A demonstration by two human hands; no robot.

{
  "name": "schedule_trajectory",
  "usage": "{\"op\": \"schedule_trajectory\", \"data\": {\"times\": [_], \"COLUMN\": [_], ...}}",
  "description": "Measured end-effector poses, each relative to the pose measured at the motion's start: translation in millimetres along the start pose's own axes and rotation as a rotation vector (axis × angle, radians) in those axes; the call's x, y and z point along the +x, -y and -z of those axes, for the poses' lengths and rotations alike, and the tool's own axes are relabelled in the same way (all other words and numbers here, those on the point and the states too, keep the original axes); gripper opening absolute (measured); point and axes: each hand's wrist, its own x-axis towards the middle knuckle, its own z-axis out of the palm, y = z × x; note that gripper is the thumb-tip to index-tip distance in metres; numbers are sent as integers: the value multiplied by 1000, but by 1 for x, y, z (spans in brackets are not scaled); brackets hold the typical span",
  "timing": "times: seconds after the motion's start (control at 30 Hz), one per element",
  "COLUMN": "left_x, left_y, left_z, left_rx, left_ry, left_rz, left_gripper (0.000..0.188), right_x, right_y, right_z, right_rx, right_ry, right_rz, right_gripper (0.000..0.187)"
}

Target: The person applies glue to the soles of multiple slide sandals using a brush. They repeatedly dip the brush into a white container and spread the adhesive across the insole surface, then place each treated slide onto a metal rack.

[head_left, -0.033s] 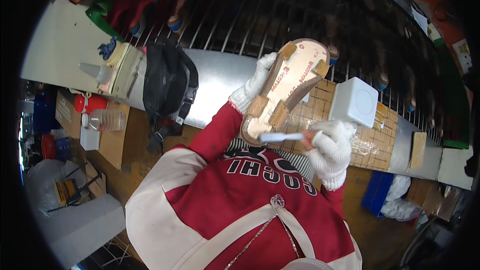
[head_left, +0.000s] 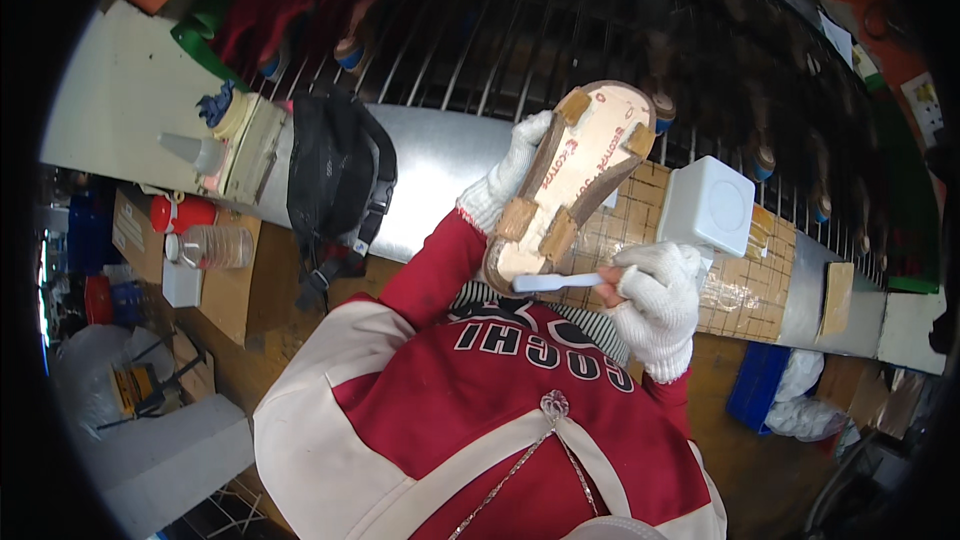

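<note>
My left hand point(head_left: 508, 172), in a white knit glove, grips an unfinished sandal point(head_left: 568, 170) by its left edge. The sandal's pale underside faces up, with red printing and brown strap ends folded over its edges. My right hand point(head_left: 655, 302), also gloved but with bare fingertips showing, pinches a pale toothbrush-like brush point(head_left: 560, 282). The brush's head rests on or just over the heel end of the sandal, nearest my body; contact is hard to make out.
A white plastic container point(head_left: 712, 205) stands on a taped cardboard sheet point(head_left: 740, 300) at right. Left of the sandal, a black bag point(head_left: 335, 170) lies on the metal bench point(head_left: 440, 140). Beyond runs a rack of metal rods point(head_left: 470, 50) with shoes. A clear bottle point(head_left: 215, 246) sits lower left.
The brush head has shifted slightly left and down at the heel end, and my right hand has moved a little left. The sandal has barely moved.
</note>
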Motion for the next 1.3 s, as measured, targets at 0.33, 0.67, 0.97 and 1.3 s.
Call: {"op": "schedule_trajectory", "data": {"times": [0.33, 0.67, 0.97, 1.3], "left_x": [-15, 9, 101, 85], "left_y": [-12, -23, -52, -26], "left_z": [-16, 9, 117, 101], "left_rx": [-202, -533, -603, 878], "left_ry": [14, -111, -484, -808], "left_rz": [148, 87, -36, -158], "left_gripper": [82, 70, 60, 71], "right_x": [48, 15, 7, 95], "right_y": [-49, -30, -26, -116], "right_z": [-5, -26, 0, 32], "right_rx": [-422, 170, 194, 214], "right_ry": [-417, -274, -364, -112], "right_rz": [-236, -513, -549, -581], "right_gripper": [14, 18, 18, 37]}}
